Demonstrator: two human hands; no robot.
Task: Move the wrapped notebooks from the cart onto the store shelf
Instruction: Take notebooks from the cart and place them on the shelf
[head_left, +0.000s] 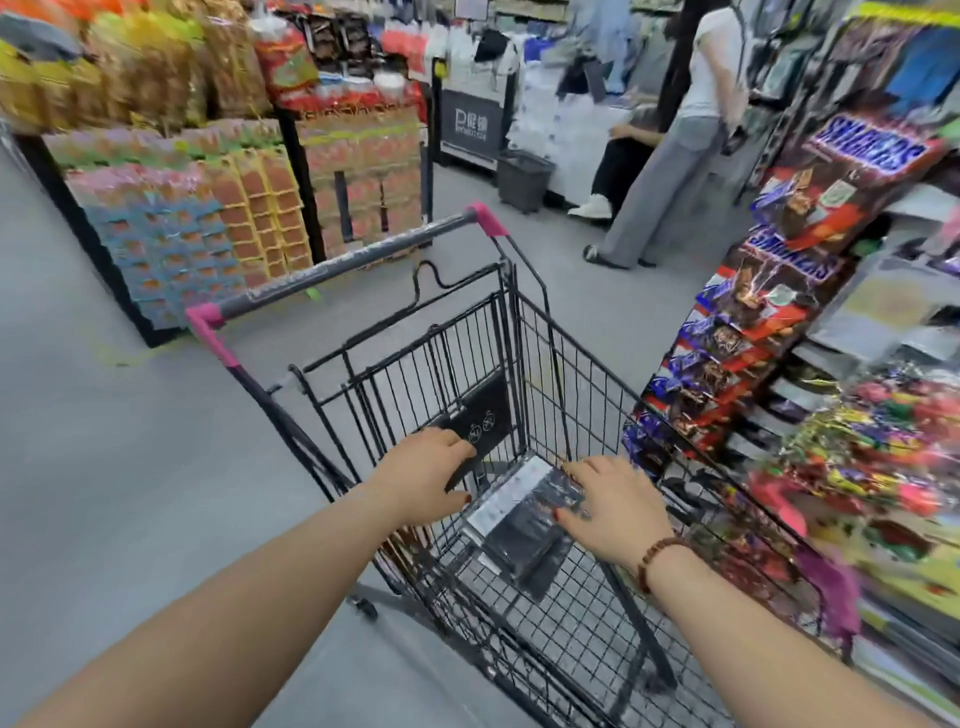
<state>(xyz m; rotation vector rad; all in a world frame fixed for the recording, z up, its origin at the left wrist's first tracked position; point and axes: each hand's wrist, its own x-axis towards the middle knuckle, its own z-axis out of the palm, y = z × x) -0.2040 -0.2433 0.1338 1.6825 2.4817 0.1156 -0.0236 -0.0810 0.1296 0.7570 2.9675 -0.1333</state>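
A stack of dark notebooks (519, 527) wrapped in clear plastic, with a white label on top, lies on the wire floor of the black shopping cart (566, 364). My right hand (615, 512) rests flat on the right side of the stack, fingers spread and thumb on the cover. My left hand (423, 478) is at the cart's black fold-down seat panel (488, 415), with fingers curled over its edge and the thumb underneath. The store shelf (893, 332) with stationery stands to the right, blurred.
A Snickers display rack (769, 312) and a bin of bright sweets (883, 467) crowd the cart's right side. Stacked snack displays (208, 208) fill the left. A person (675, 145) stands ahead by a checkout counter and a grey basket (524, 179).
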